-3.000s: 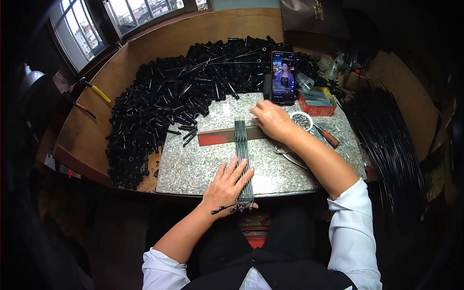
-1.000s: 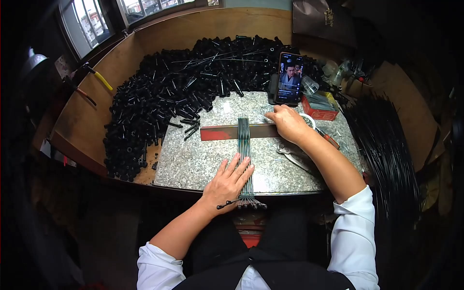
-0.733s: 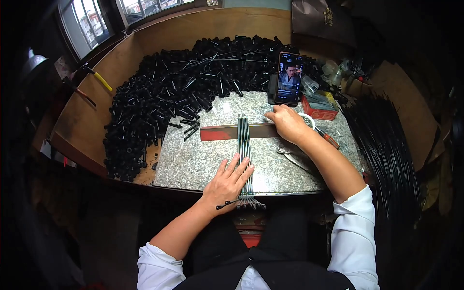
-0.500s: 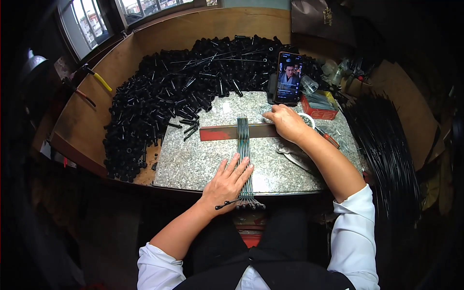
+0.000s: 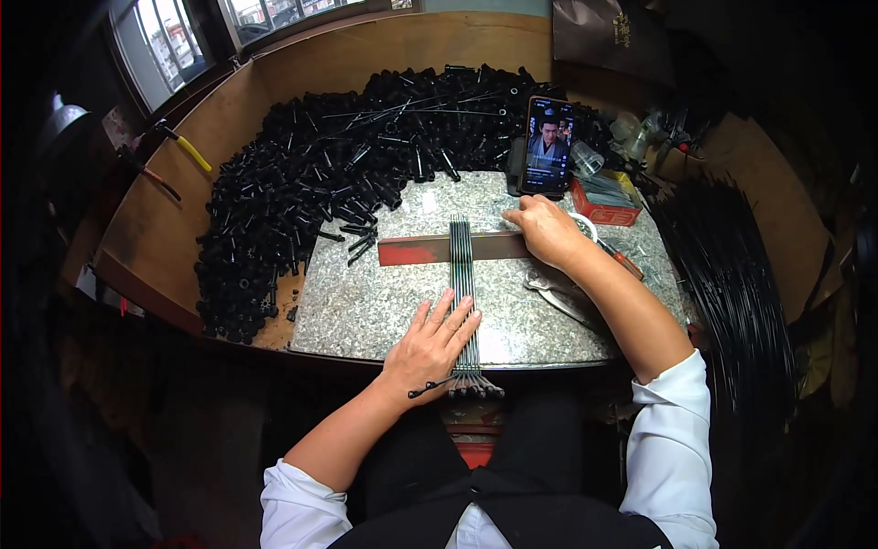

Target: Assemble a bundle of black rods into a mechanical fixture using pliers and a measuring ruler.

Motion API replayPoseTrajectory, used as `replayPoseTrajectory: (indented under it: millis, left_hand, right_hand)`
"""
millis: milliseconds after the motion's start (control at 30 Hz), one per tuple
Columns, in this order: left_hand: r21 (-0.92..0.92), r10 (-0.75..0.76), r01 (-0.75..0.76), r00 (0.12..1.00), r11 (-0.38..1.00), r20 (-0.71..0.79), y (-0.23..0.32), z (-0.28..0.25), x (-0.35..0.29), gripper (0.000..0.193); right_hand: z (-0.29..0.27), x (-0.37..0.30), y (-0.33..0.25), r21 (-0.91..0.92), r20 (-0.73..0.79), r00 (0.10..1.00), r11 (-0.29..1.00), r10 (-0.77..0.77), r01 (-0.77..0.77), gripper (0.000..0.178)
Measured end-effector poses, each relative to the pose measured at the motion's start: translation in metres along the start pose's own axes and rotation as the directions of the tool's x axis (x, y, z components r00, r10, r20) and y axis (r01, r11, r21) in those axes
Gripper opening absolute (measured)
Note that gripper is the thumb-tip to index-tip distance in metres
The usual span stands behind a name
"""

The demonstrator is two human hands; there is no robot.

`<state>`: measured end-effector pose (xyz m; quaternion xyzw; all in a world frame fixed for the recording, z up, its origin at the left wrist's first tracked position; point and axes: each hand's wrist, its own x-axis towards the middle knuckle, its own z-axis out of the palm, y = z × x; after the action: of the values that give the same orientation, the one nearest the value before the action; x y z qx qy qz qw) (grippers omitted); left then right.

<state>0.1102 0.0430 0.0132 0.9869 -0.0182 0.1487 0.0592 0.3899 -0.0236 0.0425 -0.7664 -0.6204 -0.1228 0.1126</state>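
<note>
Where the rods [image 5: 464, 279] cross the bar [image 5: 407, 252], we see the one relation that matters: their long axis runs away from us, nearly square to the bar's own. They lie side by side, with thin tips just past the bar's far edge and dark, knobbed ends well to its near side, beyond the near edge of the slab [image 5: 343, 316]. A couple of those ends splay left, across our wrist.

Our left hand [image 5: 430, 348] is on the bar's near side, laid flat over the rods with fingers a little spread and pointing toward the bar; it presses from above and grips nothing that we can see. Our right hand [image 5: 547, 231] is over the bar's right part, fingers curled and aimed left. Whether it pinches something or bears on the bar (its own back hides the palm side) we cannot tell. So the left is the nearer hand, touching the rods, while the right is beside their tips, apart from them but closer to that end than the left is.

To the right of the bar are the cup [image 5: 585, 229] and the screwdriver [image 5: 628, 266]; past its far side stands the phone [image 5: 549, 146].
</note>
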Motion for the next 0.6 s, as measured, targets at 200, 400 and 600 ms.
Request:
replayPoseTrajectory:
  millis: [200, 400, 600]
  left_hand:
    - [0.026, 0.007, -0.007, 1.000, 1.000, 0.005, -0.0012, 0.0029, 0.0008, 0.074]
    - [0.005, 0.000, 0.000, 1.000, 1.000, 0.002, -0.0003, 0.0022, 0.0010, 0.071]
    - [0.095, 0.038, -0.031, 0.997, 0.995, -0.071, -0.0023, 0.0053, 0.0014, 0.081]
  right_hand:
    - [-0.0012, -0.0007, -0.0011, -0.001, 0.008, 1.000, 1.000, 0.010, -0.010, 0.027]
    - [0.0024, 0.0020, -0.0026, 0.017, -0.012, 1.000, 1.000, -0.015, 0.015, 0.021]
    - [0.0044, 0.0039, -0.0032, 0.014, -0.019, 0.999, 0.999, -0.034, 0.035, 0.020]
